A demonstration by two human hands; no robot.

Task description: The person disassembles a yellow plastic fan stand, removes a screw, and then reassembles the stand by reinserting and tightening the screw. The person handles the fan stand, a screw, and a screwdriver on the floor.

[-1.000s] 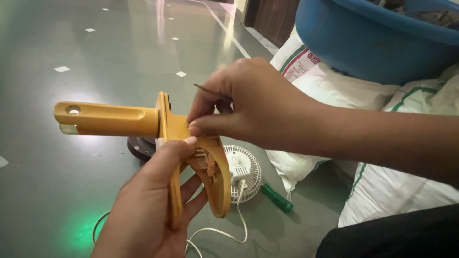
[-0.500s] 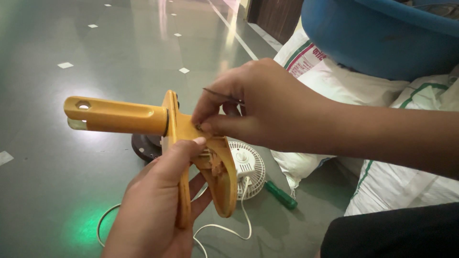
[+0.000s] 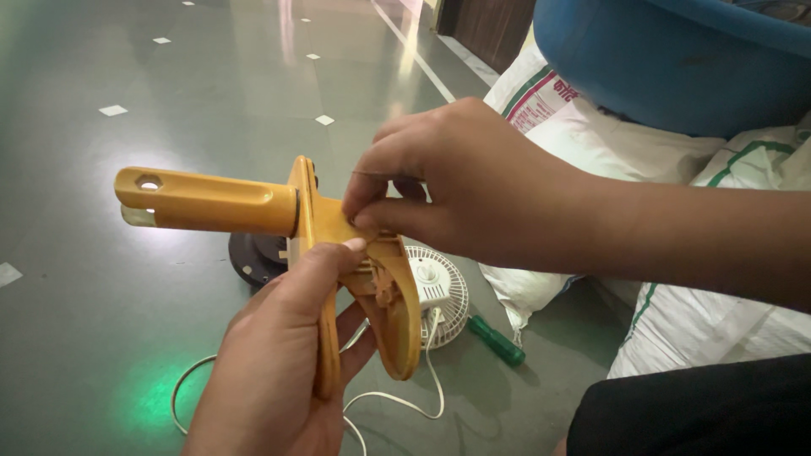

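The left hand [image 3: 279,371] grips a yellow plastic fan housing [image 3: 338,253] — right hand [image 3: 456,194] fingers pinch a thin wire at its top; a small white fan [image 3: 435,291] lies on the floor [image 3: 101,321].

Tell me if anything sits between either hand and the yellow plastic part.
Nothing visible does. The left hand already grips the yellow plastic part from below, thumb on its face. The right hand pinches at its top edge with the fingertips touching it. The small white fan and green-handled screwdriver lie on the floor behind.

Left hand [image 3: 279,363] clasped in grip; right hand [image 3: 473,190] fingertips pinched.
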